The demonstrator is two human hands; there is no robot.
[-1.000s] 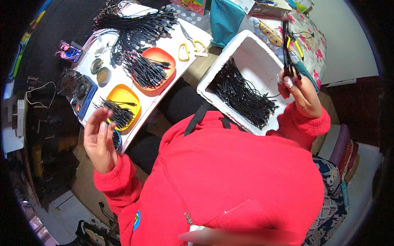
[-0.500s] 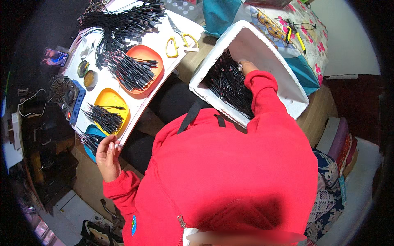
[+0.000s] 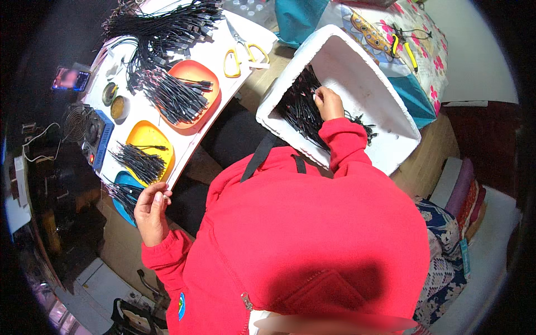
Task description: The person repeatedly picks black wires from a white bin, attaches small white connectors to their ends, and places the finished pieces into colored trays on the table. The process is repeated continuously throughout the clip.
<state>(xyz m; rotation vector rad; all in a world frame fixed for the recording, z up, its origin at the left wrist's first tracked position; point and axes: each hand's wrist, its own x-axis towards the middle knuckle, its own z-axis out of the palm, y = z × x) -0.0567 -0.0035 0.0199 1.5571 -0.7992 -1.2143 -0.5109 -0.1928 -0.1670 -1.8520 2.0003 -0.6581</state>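
Observation:
My right hand (image 3: 329, 105) is inside a white foam box (image 3: 385, 106), over a pile of short black cables (image 3: 301, 106). Its thumb and fingers are pinched together, and what they hold, if anything, is too small to make out. Black cable ends (image 3: 365, 128) show beside the right wrist. My left hand (image 3: 152, 215) is at the table's near edge, next to a blue tray (image 3: 121, 211) of cables. Its fingers are curled toward the thumb, and whatever may be between them cannot be made out.
On the white table (image 3: 192, 148) are a yellow tray (image 3: 149, 128) and an orange tray (image 3: 215, 84) with cables, a heap of longer cables (image 3: 167, 25), yellow-handled scissors (image 3: 232, 62), a small round tin (image 3: 118, 107) and a blue device (image 3: 100, 142). Yellow-handled pliers (image 3: 410, 56) lie beyond the box.
My right hand has moved left from the box's inner wall to over the cable pile, and cable ends now show right of its wrist. The left hand has shifted slightly.

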